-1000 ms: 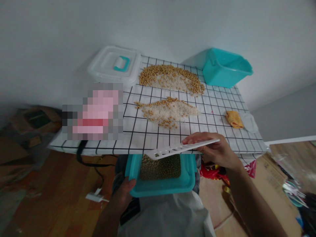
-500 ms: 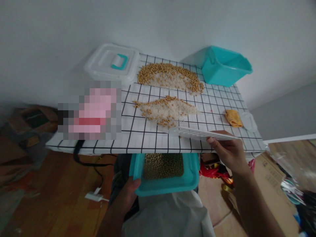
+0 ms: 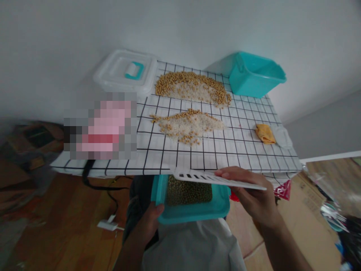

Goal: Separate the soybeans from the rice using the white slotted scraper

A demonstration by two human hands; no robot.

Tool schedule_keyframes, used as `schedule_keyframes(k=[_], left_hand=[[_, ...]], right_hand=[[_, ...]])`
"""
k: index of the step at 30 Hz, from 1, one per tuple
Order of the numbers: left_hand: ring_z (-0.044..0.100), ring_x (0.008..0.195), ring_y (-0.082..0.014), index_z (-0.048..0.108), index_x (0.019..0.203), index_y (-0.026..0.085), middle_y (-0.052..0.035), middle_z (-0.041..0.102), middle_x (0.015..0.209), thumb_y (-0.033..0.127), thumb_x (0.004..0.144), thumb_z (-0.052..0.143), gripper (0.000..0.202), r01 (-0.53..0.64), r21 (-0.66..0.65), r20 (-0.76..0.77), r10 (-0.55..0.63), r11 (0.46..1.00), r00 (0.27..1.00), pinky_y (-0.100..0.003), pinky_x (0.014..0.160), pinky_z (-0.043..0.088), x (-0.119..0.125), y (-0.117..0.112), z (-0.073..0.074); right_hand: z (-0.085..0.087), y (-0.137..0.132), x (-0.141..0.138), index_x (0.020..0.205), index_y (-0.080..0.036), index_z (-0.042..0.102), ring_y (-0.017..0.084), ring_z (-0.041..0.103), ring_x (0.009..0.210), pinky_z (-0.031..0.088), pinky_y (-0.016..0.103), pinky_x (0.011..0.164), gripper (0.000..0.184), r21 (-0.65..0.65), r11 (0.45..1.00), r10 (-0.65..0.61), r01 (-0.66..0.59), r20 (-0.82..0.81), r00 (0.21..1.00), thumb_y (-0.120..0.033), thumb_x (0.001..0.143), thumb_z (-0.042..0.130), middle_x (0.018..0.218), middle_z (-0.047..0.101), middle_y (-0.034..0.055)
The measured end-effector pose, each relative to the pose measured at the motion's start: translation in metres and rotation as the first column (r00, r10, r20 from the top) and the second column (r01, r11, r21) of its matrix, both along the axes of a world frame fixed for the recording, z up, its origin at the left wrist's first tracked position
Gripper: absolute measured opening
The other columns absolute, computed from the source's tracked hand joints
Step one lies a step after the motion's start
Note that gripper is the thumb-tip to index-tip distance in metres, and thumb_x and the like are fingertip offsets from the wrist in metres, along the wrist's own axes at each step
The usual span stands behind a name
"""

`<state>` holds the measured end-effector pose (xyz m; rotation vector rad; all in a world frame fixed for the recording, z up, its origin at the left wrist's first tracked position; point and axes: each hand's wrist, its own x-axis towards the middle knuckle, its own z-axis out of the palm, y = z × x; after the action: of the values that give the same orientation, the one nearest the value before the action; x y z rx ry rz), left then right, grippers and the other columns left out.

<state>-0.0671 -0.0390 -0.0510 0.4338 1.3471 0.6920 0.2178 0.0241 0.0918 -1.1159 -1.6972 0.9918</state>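
Observation:
My left hand grips the left side of a teal plastic bin below the table's front edge; small greenish-brown beans lie inside it. In my right hand is a white slotted plastic scraper, held nearly flat over the back of the bin. On the table, a small heap of white rice mixed with soybeans lies in the middle. Behind it spreads a larger pile of soybeans with rice along its front.
A checked cloth covers the table. A lidded clear box stands at back left, a teal bin at back right. A folded yellow cloth lies on the right. A blurred pink item sits at left.
My right hand has drawn the white scraper off the table toward me, over the teal bin. Fewer loose bits show near the table's front. My left hand still holds the bin.

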Motion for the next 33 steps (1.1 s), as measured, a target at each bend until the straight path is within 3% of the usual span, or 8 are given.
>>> schedule_keyframes(k=[2,6,10,14,19,24,29,33], left_hand=[[0.072,0.099,-0.0389,0.071,0.082,0.023,-0.008,0.078,0.076,0.053,0.067,0.065,0.034,-0.013,-0.011,0.09,0.014,1.0,0.996,-0.046,0.08,0.059,-0.001,-0.001,-0.001],[0.071,0.105,-0.0356,0.071,0.087,0.022,-0.0083,0.081,0.087,0.05,0.074,0.066,0.032,-0.002,0.025,0.223,-0.004,1.0,0.975,-0.047,0.093,0.055,-0.002,0.001,0.003],[0.071,0.106,-0.034,0.07,0.096,0.02,-0.0087,0.081,0.095,0.046,0.074,0.067,0.035,-0.03,0.024,0.248,0.023,0.999,0.969,-0.047,0.096,0.054,0.001,0.0,0.008],[0.073,0.103,-0.035,0.067,0.098,0.019,-0.0087,0.08,0.09,0.047,0.075,0.067,0.036,-0.088,-0.01,0.313,0.087,0.996,0.946,-0.048,0.09,0.056,0.003,-0.004,0.005],[0.073,0.102,-0.0327,0.068,0.096,0.02,-0.0053,0.08,0.085,0.047,0.077,0.068,0.032,-0.09,0.027,0.25,0.081,0.996,0.965,-0.044,0.091,0.055,-0.001,-0.006,-0.003],[0.074,0.1,-0.0321,0.069,0.097,0.021,-0.004,0.082,0.086,0.046,0.074,0.074,0.034,-0.073,-0.033,0.418,0.08,0.997,0.905,-0.042,0.088,0.057,-0.002,-0.004,-0.001],[0.075,0.098,-0.033,0.071,0.084,0.021,-0.0062,0.082,0.084,0.046,0.074,0.075,0.027,-0.036,-0.016,0.358,0.039,0.999,0.933,-0.041,0.085,0.058,-0.003,-0.002,0.0],[0.075,0.097,-0.0335,0.072,0.09,0.022,-0.0063,0.082,0.084,0.046,0.073,0.075,0.03,-0.045,-0.012,0.36,0.046,0.999,0.932,-0.043,0.085,0.058,-0.005,0.0,0.001]], right_hand=[[0.001,0.007,0.002,0.111,-0.032,0.074,0.024,0.074,0.101,0.062,0.04,0.088,0.025,0.028,0.995,-0.101,0.101,0.014,0.995,-0.019,0.092,0.065,0.111,0.078,0.003],[-0.001,0.044,0.007,0.103,-0.028,0.077,0.022,0.075,0.09,0.062,0.036,0.081,0.015,0.141,0.926,-0.367,0.35,0.121,0.922,-0.028,0.089,0.071,0.098,0.08,0.0023],[-0.005,0.085,0.004,0.107,-0.024,0.076,0.024,0.073,0.1,0.059,0.039,0.091,0.021,0.137,0.952,-0.292,0.275,0.134,0.947,-0.036,0.092,0.067,0.106,0.079,0.0033],[-0.008,0.101,-0.002,0.107,-0.024,0.076,0.023,0.074,0.1,0.058,0.038,0.09,0.022,0.115,0.974,-0.21,0.196,0.12,0.97,-0.038,0.092,0.067,0.106,0.079,0.0025],[-0.008,0.096,-0.001,0.105,-0.025,0.077,0.021,0.074,0.098,0.058,0.034,0.088,0.02,0.1,0.983,-0.166,0.155,0.116,0.979,-0.036,0.092,0.068,0.105,0.079,0.0017],[-0.007,0.086,0.004,0.104,-0.025,0.077,0.022,0.074,0.095,0.058,0.033,0.085,0.019,0.086,0.985,-0.16,0.148,0.143,0.977,-0.036,0.091,0.069,0.101,0.079,0.0022],[-0.006,0.078,0.007,0.1,-0.026,0.077,0.021,0.074,0.089,0.06,0.032,0.078,0.016,0.085,0.982,-0.181,0.171,0.132,0.975,-0.035,0.091,0.069,0.097,0.079,0.002],[-0.005,0.075,0.01,0.102,-0.025,0.077,0.02,0.074,0.091,0.06,0.031,0.08,0.015,0.077,0.979,-0.197,0.188,0.142,0.97,-0.033,0.092,0.068,0.098,0.079,0.0023]])
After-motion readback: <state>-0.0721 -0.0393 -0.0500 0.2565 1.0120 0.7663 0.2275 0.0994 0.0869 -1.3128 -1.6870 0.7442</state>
